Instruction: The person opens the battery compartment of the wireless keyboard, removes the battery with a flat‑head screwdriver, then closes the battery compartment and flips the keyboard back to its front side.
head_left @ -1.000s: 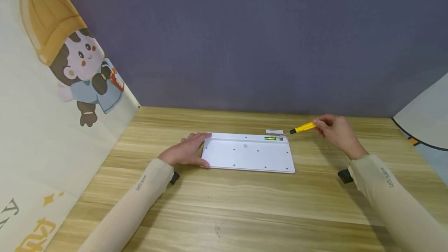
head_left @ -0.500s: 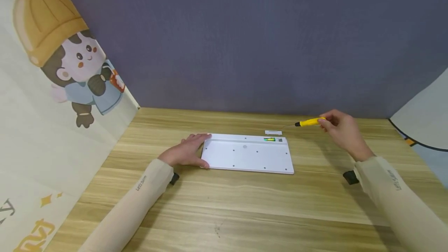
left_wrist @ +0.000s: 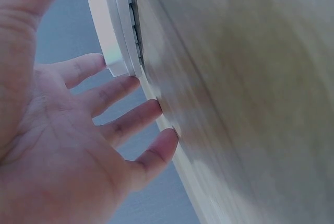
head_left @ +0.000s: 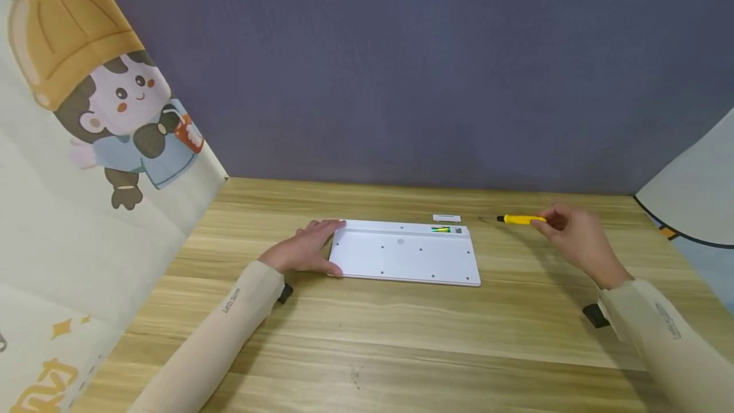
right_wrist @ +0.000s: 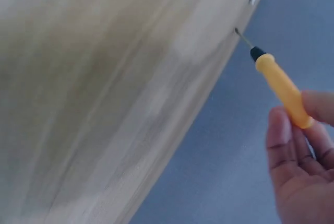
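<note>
A white keyboard (head_left: pixel 401 260) lies face down on the wooden table, its key edges visible in the left wrist view. In its slot at the upper right is a green and gold battery (head_left: pixel 441 230). My left hand (head_left: pixel 304 247) rests against the keyboard's left end, fingers spread and thumb at the lower corner. To the right of the keyboard, my right hand (head_left: pixel 582 241) pinches the handle end of a yellow screwdriver (head_left: pixel 522 220), whose thin shaft points left. The right wrist view shows the same screwdriver (right_wrist: pixel 282 88) between thumb and fingertips.
A small white cover (head_left: pixel 446 218) lies just behind the keyboard's upper right edge. The wooden table (head_left: pixel 401 349) meets a dark blue-grey panel (head_left: pixel 401 69) at the back. A wall covering with a cartoon figure (head_left: pixel 137 94) stands on the left.
The screwdriver's tip has left the battery slot. My right hand has carried it to the right, first up and then lower. My left hand has stayed on the keyboard.
</note>
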Motion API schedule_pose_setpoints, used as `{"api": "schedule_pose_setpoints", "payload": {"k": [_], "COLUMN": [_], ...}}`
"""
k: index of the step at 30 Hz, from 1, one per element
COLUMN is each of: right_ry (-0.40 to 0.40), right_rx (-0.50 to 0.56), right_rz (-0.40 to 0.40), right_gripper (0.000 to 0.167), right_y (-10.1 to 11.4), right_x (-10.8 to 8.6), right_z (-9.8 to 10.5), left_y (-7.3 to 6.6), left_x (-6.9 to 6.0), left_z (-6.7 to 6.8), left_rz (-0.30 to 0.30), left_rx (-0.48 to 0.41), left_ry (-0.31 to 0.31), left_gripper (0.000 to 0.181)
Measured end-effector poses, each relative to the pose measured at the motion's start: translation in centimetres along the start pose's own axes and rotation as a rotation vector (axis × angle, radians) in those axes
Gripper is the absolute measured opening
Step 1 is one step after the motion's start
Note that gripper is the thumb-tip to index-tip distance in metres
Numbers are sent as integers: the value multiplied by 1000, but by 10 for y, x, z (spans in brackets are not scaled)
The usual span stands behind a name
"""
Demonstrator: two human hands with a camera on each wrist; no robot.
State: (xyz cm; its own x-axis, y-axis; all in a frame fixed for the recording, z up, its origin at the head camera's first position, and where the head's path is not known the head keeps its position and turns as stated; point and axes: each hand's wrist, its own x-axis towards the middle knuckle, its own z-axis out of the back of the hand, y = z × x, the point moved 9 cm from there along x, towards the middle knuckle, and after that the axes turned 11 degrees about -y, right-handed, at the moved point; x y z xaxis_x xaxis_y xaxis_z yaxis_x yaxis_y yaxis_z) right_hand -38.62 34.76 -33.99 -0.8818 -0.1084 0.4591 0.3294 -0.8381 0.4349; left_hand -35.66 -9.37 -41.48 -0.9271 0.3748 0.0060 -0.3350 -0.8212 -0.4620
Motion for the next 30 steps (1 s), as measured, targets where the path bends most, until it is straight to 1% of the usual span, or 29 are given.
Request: {"api": "schedule_pose_setpoints", "payload": {"k": [4,7,10,12,16,18,21,26,30], "right_ry": [91,136,182,230,322,339,341,331,340], "right_rx": [-27,-44,-54,-58,-61,-62,-58,-62,-69], "right_rz": [7,35,40,22,-42,-66,-90,-102,-119], "right_gripper": [13,12,12,13,18,19,18,15,15], "right_y": [3,9,15,18,17,16,16,17,19], "right_x": [-12,-21,-30,-37,-49,-54,-58,-63,-67], "right_z": [-8,-14,-20,-25,-35,-37,-36,-32,-28], "left_y": [-1,-2,-2,-3,-4,-5,-6,-9,-11], "left_x": [-1,-2,-3,-3,-4,-5,-6,-8,-9], "left_z": [0,0,0,0,-1,-1,-1,-1,-1], "left_rz": [-7,-10,-14,-18,-27,-32,-35,-40,-49], "left_rx": [2,3,1,-1,-2,-6,-11,-19,-22], "left_ry": [1,4,7,7,8,9,10,12,14], "left_gripper": [109,109,109,109,110,110,109,109,109]}}
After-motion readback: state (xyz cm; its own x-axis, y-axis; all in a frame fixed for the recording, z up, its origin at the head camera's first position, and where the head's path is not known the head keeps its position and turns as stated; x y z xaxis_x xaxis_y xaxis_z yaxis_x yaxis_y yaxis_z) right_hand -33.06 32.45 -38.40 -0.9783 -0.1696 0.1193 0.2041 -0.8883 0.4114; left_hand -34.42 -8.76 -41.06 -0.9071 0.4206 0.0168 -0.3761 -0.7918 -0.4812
